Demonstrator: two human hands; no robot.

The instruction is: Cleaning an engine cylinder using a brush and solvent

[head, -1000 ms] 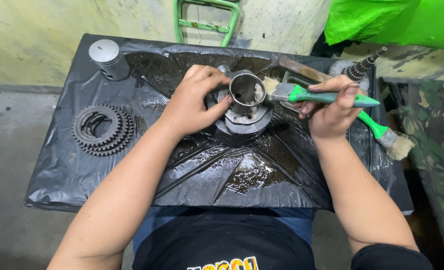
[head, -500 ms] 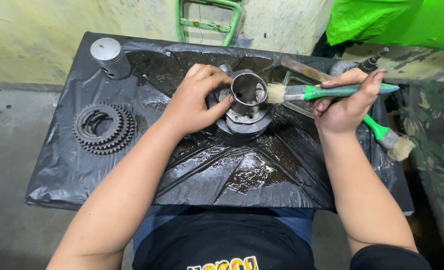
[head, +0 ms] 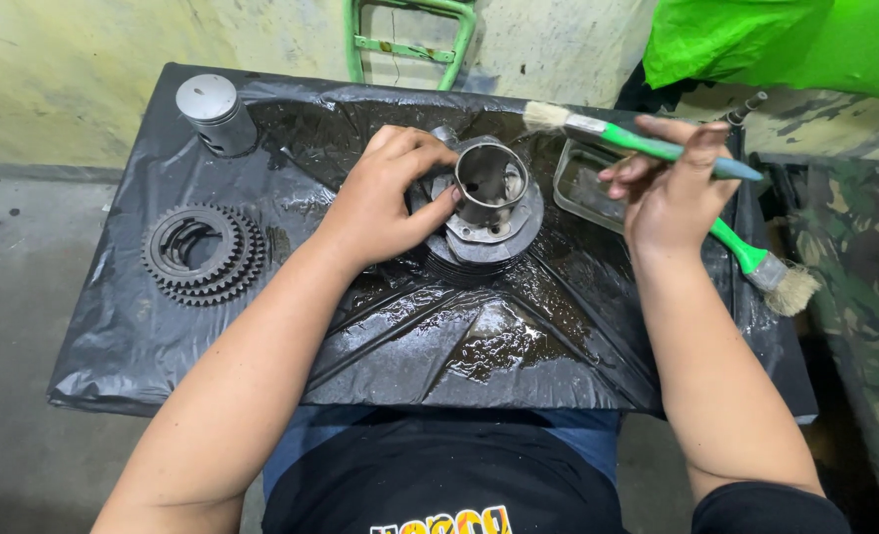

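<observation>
A metal engine cylinder (head: 492, 198) with a round bore and dark fins stands on a table covered in wet black plastic sheet (head: 430, 336). My left hand (head: 388, 193) grips its left side. My right hand (head: 669, 188) holds a green-handled paintbrush (head: 617, 135) lifted above the table, its bristles pointing left, just behind the cylinder. A second green-handled brush (head: 766, 267) lies on the table to the right of that hand.
A clear rectangular tray (head: 586, 188) sits right of the cylinder. A grey piston (head: 214, 112) stands at the back left. Stacked gear wheels (head: 202, 253) lie on the left. A green metal frame (head: 410, 40) leans on the wall; green cloth (head: 786, 44) lies back right.
My right hand has lifted the brush up and away from the cylinder's rim to behind it. My left hand stays on the cylinder.
</observation>
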